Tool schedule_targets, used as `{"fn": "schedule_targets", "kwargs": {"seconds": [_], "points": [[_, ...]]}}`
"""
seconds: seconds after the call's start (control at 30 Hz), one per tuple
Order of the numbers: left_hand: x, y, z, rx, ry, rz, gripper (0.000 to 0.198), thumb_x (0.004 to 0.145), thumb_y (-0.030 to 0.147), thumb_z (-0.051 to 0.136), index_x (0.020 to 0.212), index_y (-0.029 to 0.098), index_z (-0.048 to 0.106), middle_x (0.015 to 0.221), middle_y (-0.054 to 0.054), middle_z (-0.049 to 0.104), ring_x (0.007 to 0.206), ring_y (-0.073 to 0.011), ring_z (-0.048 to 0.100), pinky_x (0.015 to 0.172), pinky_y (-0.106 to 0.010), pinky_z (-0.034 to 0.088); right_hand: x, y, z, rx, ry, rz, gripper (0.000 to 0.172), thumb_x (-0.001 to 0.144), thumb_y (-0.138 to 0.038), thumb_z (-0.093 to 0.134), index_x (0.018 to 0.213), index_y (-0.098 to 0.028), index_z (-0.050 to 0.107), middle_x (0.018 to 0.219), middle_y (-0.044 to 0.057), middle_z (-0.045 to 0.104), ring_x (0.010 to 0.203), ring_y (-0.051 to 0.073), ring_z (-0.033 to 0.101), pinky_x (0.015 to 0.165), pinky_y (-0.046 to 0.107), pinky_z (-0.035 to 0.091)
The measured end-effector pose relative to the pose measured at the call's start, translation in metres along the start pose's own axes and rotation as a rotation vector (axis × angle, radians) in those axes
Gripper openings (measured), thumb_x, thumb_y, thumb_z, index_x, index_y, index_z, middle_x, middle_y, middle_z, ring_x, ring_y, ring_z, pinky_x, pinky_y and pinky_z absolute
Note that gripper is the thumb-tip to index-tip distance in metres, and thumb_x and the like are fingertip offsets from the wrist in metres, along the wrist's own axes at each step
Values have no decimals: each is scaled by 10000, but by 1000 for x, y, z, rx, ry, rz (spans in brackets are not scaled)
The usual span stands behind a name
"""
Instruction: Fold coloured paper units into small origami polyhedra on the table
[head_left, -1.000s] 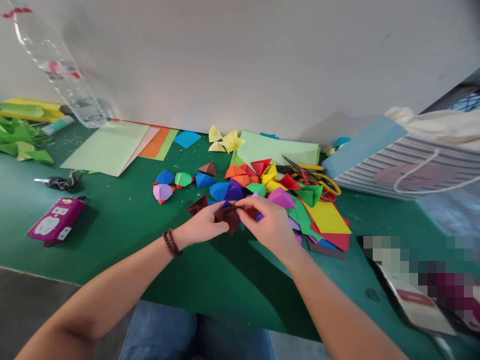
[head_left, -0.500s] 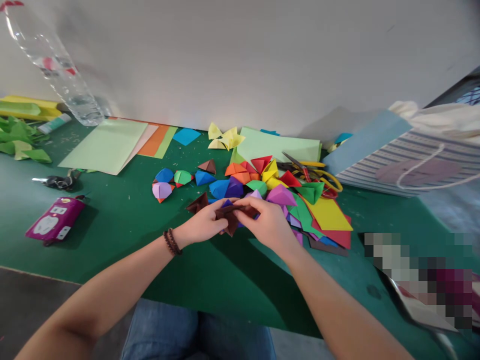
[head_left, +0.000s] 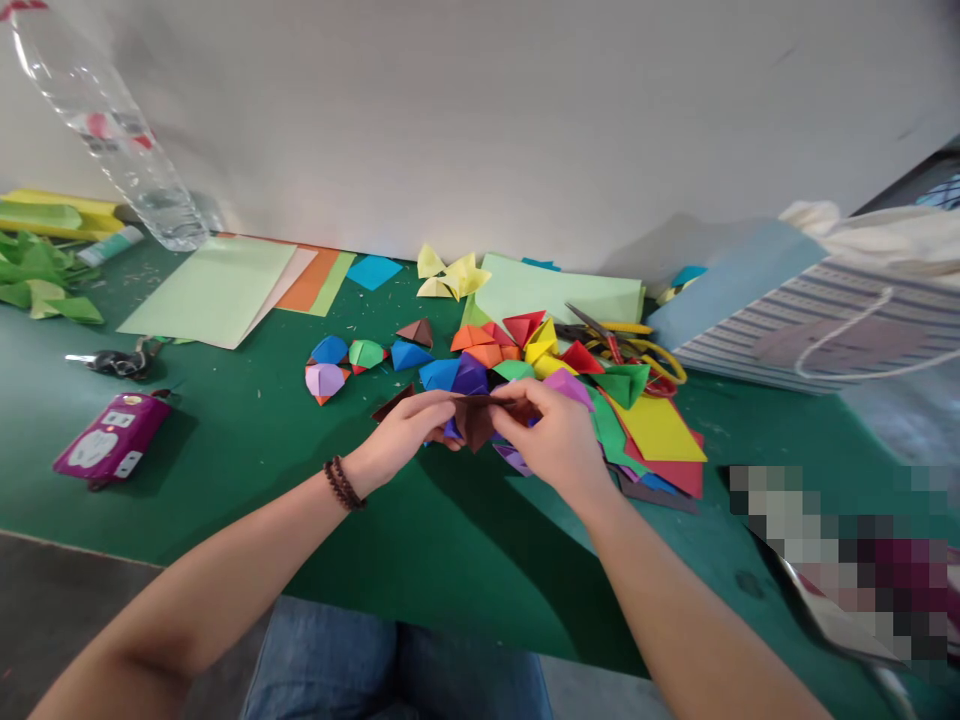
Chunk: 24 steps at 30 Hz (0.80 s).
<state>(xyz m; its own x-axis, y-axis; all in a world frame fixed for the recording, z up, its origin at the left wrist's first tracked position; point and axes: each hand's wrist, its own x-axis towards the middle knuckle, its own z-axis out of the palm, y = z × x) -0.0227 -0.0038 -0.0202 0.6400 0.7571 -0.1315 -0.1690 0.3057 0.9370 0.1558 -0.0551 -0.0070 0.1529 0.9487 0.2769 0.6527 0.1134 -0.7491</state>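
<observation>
Between my two hands is a brown folded paper piece [head_left: 475, 424], its point hanging down. My left hand [head_left: 409, 432] pinches its left end, and my right hand [head_left: 546, 432] pinches the right end between thumb and fingers. Just behind them lies a pile of folded paper pieces, among them a blue one [head_left: 439, 374], an orange one [head_left: 476, 340] and a yellow one [head_left: 543, 345]. Another brown folded piece [head_left: 393, 401] is partly hidden by my left hand. Further left sits a small joined cluster with a lilac piece [head_left: 325, 381] and a green piece [head_left: 367, 354].
On the green table [head_left: 247, 480] are a purple pouch [head_left: 112, 437], keys [head_left: 124, 360], pale paper sheets [head_left: 217, 285] and a plastic bottle [head_left: 112, 130]. Scissors [head_left: 607, 335] lie behind yellow sheets [head_left: 664, 430]. A striped paper bag [head_left: 840, 320] stands at the right, against the wall.
Both hands have turned the brown paper piece, so its upper edge now runs level between them. My right hand has shifted slightly right, and the hands are further apart.
</observation>
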Motion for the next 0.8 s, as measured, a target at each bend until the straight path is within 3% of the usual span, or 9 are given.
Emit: {"fn": "schedule_targets", "kwargs": {"seconds": [0.13, 0.43, 0.6, 0.7, 0.8], "points": [[-3, 3, 4, 122, 23, 23, 300, 651, 110, 644, 950, 122, 616, 807, -16, 641, 690, -106, 598, 675, -250, 494, 0, 0, 2, 4, 8, -2, 87, 767, -269, 610, 808, -206, 654, 708, 16, 687, 621, 160, 628, 596, 279, 509], [-4, -2, 7, 245, 71, 105, 268, 686, 74, 596, 948, 132, 584, 782, -3, 615, 682, -102, 600, 650, -234, 494, -2, 1, 5, -2, 42, -64, 72, 785, -265, 611, 809, -204, 641, 712, 16, 679, 616, 157, 621, 576, 275, 504], [-9, -4, 8, 534, 209, 376, 225, 785, 209, 620, 1001, 149, 601, 845, -40, 633, 681, -114, 581, 617, -245, 502, -6, 3, 10, -47, 146, -272, 36, 834, -232, 600, 848, -218, 630, 745, 13, 685, 634, 154, 628, 597, 283, 513], [-13, -4, 7, 732, 261, 599, 172, 783, 141, 598, 951, 166, 625, 882, -47, 631, 712, -118, 577, 632, -247, 511, -8, 4, 13, -60, 190, -393, 54, 841, -190, 603, 876, -228, 621, 769, 11, 683, 684, 159, 646, 627, 287, 519], [-15, -5, 6, 800, 255, 732, 264, 761, 71, 568, 992, 185, 625, 956, -55, 637, 809, -136, 616, 666, -252, 536, -10, 4, 13, -58, 213, -466, 107, 830, -147, 615, 885, -239, 615, 761, 4, 671, 701, 160, 649, 629, 289, 519]]}}
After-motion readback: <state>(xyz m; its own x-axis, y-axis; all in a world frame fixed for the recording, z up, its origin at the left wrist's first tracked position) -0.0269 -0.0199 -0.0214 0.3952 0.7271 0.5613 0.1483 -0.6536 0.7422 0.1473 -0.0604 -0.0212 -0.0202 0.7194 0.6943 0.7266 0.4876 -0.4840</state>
